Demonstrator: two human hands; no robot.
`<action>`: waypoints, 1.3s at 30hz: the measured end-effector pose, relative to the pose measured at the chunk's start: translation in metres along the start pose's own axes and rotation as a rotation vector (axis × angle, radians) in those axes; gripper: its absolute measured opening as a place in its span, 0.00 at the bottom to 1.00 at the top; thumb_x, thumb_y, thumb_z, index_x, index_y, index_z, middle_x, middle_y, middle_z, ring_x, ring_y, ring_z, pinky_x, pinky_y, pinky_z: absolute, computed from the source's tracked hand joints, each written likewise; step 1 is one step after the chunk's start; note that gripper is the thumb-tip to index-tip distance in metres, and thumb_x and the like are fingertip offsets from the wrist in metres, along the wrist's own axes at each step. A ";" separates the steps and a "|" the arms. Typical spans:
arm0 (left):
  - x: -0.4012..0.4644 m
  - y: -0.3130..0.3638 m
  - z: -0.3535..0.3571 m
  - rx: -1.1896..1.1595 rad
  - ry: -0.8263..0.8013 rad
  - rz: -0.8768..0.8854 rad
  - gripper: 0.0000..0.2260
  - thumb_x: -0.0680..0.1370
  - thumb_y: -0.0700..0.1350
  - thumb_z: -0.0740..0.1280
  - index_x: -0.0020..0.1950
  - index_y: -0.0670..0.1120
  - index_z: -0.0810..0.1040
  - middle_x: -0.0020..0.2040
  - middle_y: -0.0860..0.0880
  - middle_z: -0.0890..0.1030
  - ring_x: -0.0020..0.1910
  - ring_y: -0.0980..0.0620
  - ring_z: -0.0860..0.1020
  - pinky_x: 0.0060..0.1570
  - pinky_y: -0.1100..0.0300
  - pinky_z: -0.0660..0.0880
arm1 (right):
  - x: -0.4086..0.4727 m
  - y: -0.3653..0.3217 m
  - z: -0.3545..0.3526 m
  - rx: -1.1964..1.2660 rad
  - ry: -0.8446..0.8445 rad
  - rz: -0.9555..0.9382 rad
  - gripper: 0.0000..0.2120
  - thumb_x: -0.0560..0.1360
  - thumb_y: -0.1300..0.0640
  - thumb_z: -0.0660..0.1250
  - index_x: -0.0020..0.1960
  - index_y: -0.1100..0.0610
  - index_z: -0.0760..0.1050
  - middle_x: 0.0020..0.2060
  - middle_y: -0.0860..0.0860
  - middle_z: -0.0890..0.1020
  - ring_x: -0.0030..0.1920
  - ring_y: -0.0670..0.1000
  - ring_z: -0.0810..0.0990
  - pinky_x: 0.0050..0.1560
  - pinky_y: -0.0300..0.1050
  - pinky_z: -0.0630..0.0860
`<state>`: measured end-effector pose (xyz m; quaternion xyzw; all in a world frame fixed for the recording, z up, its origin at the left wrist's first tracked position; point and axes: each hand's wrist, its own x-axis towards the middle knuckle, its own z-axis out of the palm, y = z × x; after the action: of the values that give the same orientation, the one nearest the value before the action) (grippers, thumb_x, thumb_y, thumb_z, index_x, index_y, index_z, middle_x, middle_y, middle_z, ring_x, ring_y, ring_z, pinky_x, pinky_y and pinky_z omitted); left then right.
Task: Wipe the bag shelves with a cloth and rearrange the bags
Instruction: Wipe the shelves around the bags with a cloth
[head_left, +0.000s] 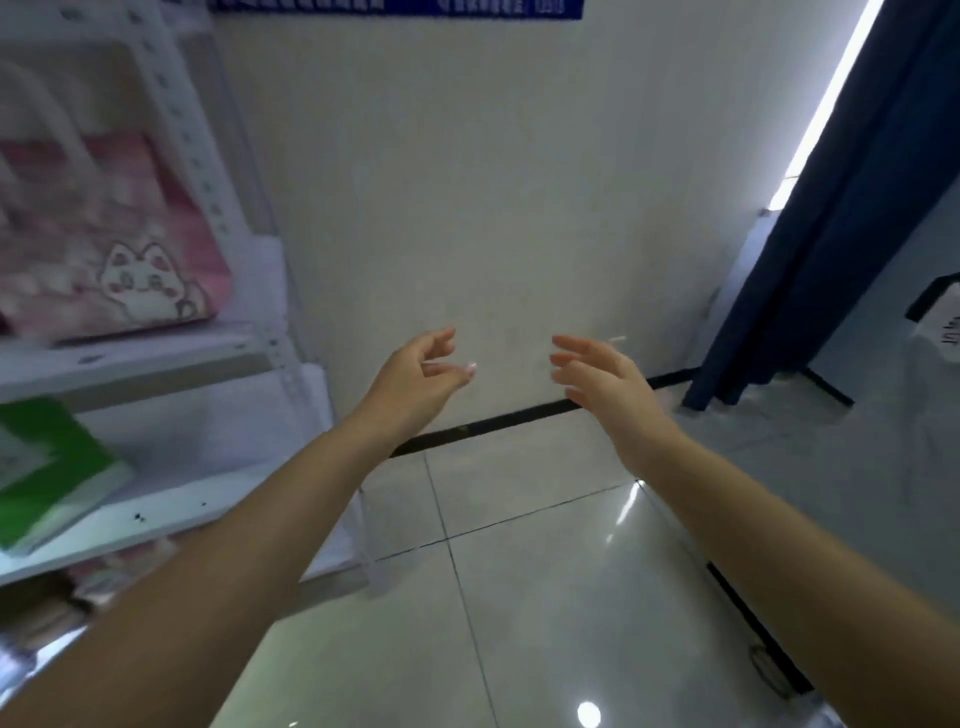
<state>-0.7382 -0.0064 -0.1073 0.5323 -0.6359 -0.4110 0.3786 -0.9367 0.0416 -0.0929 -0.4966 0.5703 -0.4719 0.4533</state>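
Observation:
A white metal shelf unit (208, 171) stands at the left. On its upper board (156, 358) a pink bag with a white cartoon cat (111, 244) stands upright. On the board below lies a green and white bag (52, 467). More items show blurred on the lowest level. My left hand (415, 379) and my right hand (597, 379) are stretched out in front of the white wall, palms facing each other, fingers spread, nothing in them. Both are well right of the shelves. No cloth is in view.
A white wall (493, 182) with a black skirting strip is straight ahead. Glossy tiled floor (519, 597) lies below my arms. A dark blue curtain (857, 208) hangs at the right, with a white bag with black handles (940, 322) at the right edge.

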 end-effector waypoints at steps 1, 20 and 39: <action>-0.009 -0.007 -0.017 -0.003 0.030 -0.016 0.24 0.76 0.45 0.69 0.71 0.48 0.67 0.66 0.51 0.73 0.57 0.55 0.75 0.54 0.64 0.69 | -0.002 -0.002 0.019 -0.001 -0.041 0.001 0.17 0.75 0.61 0.63 0.62 0.50 0.73 0.58 0.50 0.78 0.60 0.50 0.76 0.68 0.54 0.68; -0.163 -0.148 -0.353 0.025 0.353 -0.165 0.25 0.75 0.46 0.70 0.71 0.50 0.68 0.62 0.53 0.74 0.58 0.54 0.76 0.48 0.66 0.70 | -0.051 -0.053 0.382 -0.001 -0.386 -0.074 0.17 0.75 0.59 0.65 0.64 0.53 0.73 0.59 0.51 0.78 0.59 0.50 0.76 0.64 0.48 0.71; -0.163 -0.225 -0.521 -0.006 0.678 -0.256 0.24 0.77 0.44 0.67 0.72 0.48 0.67 0.62 0.51 0.73 0.58 0.53 0.74 0.38 0.73 0.71 | 0.028 -0.086 0.604 -0.032 -0.696 -0.124 0.14 0.76 0.59 0.64 0.60 0.48 0.74 0.58 0.50 0.78 0.59 0.49 0.76 0.64 0.53 0.71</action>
<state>-0.1530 0.0703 -0.1273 0.7123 -0.4014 -0.2573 0.5151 -0.3320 -0.0452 -0.0957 -0.6684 0.3578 -0.2922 0.5829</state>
